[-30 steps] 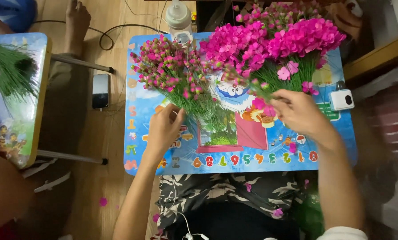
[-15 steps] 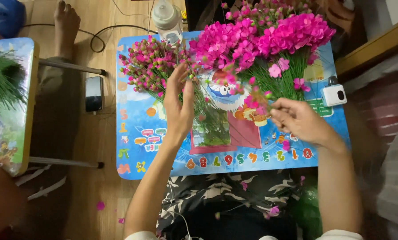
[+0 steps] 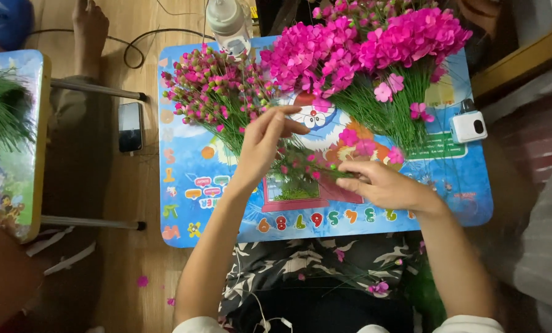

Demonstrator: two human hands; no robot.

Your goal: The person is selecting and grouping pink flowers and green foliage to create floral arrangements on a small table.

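left hand (image 3: 260,145): fingers pinch a bud on the sprig, mid-frame
right hand (image 3: 381,184): grip clamps the bud sprig (image 3: 307,166) stem, steadying it over the desk (image 3: 189,185)

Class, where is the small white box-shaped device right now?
In the head view, the small white device sits near the right edge of the blue table, beside the green stems of the pink flower bunch, beyond the right hand.

Your left hand (image 3: 260,145), right hand (image 3: 384,184): bare, forearms uncovered. White sleeve cuffs at bottom edge. Black-and-white leaf-print trousers (image 3: 313,265) on your lap.
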